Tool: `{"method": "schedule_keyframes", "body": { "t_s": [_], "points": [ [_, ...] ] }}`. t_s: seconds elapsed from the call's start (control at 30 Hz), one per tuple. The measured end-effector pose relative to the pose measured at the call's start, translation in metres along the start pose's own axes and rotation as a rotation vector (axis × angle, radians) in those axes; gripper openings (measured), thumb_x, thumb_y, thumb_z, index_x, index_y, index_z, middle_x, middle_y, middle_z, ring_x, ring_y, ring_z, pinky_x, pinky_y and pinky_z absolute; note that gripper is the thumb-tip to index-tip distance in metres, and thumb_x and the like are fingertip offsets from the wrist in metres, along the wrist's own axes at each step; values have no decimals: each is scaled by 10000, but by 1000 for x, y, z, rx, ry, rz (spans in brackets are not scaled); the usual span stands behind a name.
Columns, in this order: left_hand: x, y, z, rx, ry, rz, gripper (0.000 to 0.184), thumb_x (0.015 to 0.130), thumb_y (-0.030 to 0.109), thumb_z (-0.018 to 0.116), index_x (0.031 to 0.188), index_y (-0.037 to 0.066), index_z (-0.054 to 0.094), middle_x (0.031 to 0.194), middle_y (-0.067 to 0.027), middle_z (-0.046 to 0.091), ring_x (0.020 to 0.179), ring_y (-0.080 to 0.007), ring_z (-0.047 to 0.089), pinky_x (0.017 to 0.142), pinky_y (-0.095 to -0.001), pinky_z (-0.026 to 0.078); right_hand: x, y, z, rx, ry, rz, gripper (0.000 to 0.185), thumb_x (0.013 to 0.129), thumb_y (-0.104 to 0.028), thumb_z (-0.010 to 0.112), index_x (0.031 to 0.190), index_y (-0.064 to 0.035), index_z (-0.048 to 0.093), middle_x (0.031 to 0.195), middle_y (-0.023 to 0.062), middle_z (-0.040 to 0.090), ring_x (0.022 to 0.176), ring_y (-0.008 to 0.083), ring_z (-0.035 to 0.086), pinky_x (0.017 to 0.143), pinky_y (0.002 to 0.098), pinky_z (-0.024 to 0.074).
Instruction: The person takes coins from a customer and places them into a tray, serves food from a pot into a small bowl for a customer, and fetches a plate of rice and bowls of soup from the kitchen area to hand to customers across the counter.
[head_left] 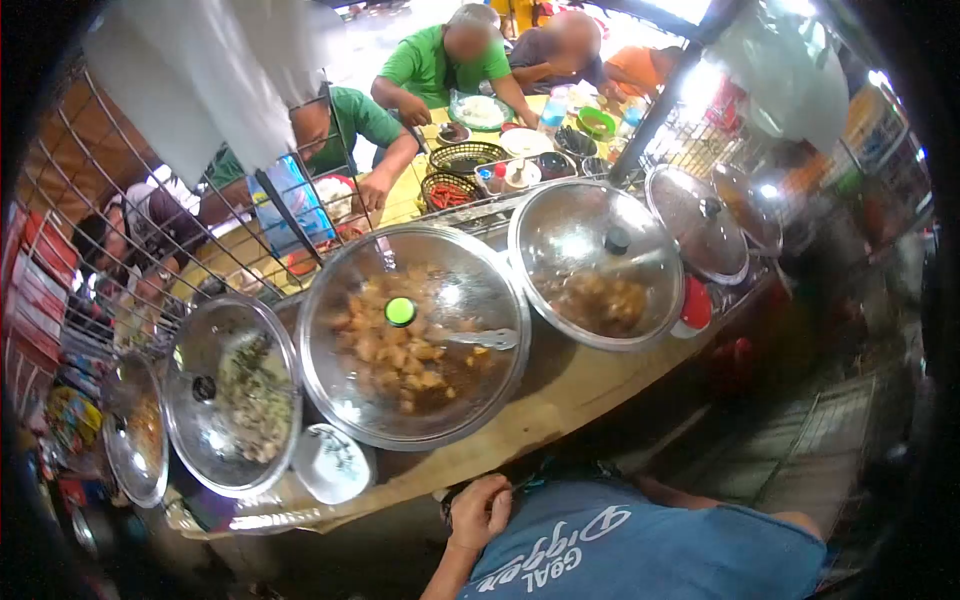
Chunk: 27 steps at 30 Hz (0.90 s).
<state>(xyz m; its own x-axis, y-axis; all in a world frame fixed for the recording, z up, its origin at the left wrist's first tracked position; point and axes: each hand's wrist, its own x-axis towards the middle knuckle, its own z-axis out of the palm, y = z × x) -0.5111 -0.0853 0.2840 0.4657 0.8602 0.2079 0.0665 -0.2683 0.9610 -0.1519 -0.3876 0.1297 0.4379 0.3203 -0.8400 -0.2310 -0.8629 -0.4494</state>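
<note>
My left hand (482, 510) is at the front of my blue shirt (640, 545), just below the counter edge. Its fingers are curled, and what they hold, if anything, I cannot make out. Part of my right forearm (672, 496) shows past the shirt; the hand itself is hidden. Nearest stands a large pan of browned chunks in sauce under a clear lid (400, 312) with a green knob. A serving spoon (482, 339) shows at that pan. Left of it is a white bowl (335, 465) with dark marks.
Other lidded dishes (235, 395) line the yellow counter (560, 400). Behind a wire grille (110, 200), people sit eating at a yellow table, one in a green shirt (425, 65). Baskets (450, 190) and bottles stand there. Plastic bags (200, 80) hang above.
</note>
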Motion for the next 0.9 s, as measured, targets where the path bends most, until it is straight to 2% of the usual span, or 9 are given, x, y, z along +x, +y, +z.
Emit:
{"method": "schedule_keyframes", "body": {
  "t_s": [0.17, 0.23, 0.3, 0.37, 0.43, 0.53, 0.63, 0.8, 0.9],
  "points": [
    [-69, -60, -59, 113, -19, -250, 184, 860, 128, 645, 984, -7, 659, 901, -184, 688, 851, -294, 691, 748, -349, 531, -50, -64, 85, 74, -195, -130, 565, 901, -396, 574, 1313, -18, 493, 1214, 177, 579, 1030, 258, 583, 919, 375, 455],
    [-96, -82, -69, -47, -158, -609, 216, 873, 169, 635, 1007, 1, 657, 942, -200, 686, 888, -329, 683, 770, -371, 528, -42, -87, 84, 155, -258, -80, 553, 900, -405, 588, 1285, -15, 518, 1184, 157, 600, 1009, 233, 595, 914, 353, 461],
    [-112, -102, -75, 255, -383, -513, 266, 875, 202, 628, 1070, 21, 640, 956, -235, 672, 897, -393, 663, 784, -393, 529, -47, -130, 84, 304, -263, -74, 486, 912, -375, 603, 1214, 4, 564, 1102, 112, 639, 967, 192, 607, 897, 313, 466],
    [-123, -131, -67, 228, -374, -419, 304, 880, 251, 618, 1094, 35, 620, 935, -258, 658, 880, -440, 640, 760, -448, 529, -69, -172, 81, 428, -218, -84, 432, 918, -340, 615, 1166, 14, 591, 1043, 82, 661, 940, 167, 612, 884, 288, 467],
    [-118, -137, -59, 445, -284, -525, 314, 883, 293, 606, 1067, 39, 617, 902, -272, 651, 853, -464, 628, 727, -511, 515, -81, -204, 77, 72, -324, -594, 314, 934, -200, 600, 1171, 5, 590, 1039, 128, 666, 977, 191, 625, 889, 337, 493],
    [-99, -115, -58, 563, -479, -790, 424, 917, 382, 534, 1147, 28, 563, 861, -326, 624, 859, -484, 617, 720, -555, 497, -109, -239, 79, 90, -246, -830, 311, 912, -142, 626, 1177, 14, 582, 1096, 106, 648, 907, 152, 628, 837, 286, 496],
    [-112, -157, -62, 647, -515, -782, 428, 937, 386, 501, 1160, 26, 566, 916, -323, 627, 901, -484, 612, 760, -561, 486, -107, -246, 80, 27, -103, -944, 304, 904, -135, 630, 1170, 9, 591, 1149, 93, 631, 884, 128, 621, 801, 258, 493],
    [-48, -11, -65, 607, -466, -711, 418, 945, 367, 505, 1159, 20, 597, 997, -308, 634, 983, -469, 602, 822, -518, 489, -104, -247, 80, 11, -26, -958, 320, 881, -168, 664, 1141, 14, 618, 1101, 101, 646, 913, 121, 620, 764, 264, 512],
    [-19, 14, -55, 527, -339, -539, 399, 935, 321, 546, 1177, 7, 591, 998, -294, 646, 982, -433, 625, 823, -458, 505, -110, -256, 81, -1, -8, -997, 316, 883, -176, 661, 1138, 7, 622, 1074, 96, 658, 891, 125, 626, 765, 269, 515]
  ]
}}
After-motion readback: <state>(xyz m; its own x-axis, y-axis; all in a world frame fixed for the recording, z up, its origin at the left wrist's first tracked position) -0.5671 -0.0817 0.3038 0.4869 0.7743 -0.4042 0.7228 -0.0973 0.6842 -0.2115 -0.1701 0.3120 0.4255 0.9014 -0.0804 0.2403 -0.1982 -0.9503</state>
